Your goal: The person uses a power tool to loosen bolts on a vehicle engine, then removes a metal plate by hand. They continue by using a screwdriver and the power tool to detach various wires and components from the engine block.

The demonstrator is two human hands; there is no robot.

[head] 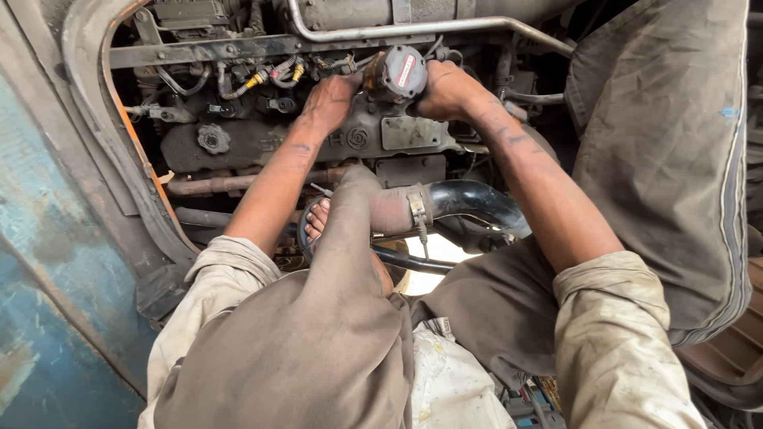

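We see a small round canister, dark grey and grimy, with a flat capped end turned towards us and a red-and-white label stuck across that end; a rusty orange band shows along its left edge. It sits high on the engine, just under a bent metal pipe that runs across the top, and above a greasy cover plate with a raised spiral mark. Our left hand rests against the canister's left side, fingers curled towards it and lying among the yellow-tipped wire plugs; we cannot tell how firmly it grips, since the fingertips are hidden behind the canister. Our right hand is closed around the canister's right side, palm pressed to it, so the canister lies squarely between the two hands and touches both. Both forearms are streaked with black grease and reach forward from pale, stained sleeves. Lower down, a knee in dusty brown trousers rises between the arms, and a bare foot in a sandal rests beside a thick black hose clamped to a brownish sleeve. A round black filler cap sits well to the left of the canister, and a worn blue painted panel borders the left side.
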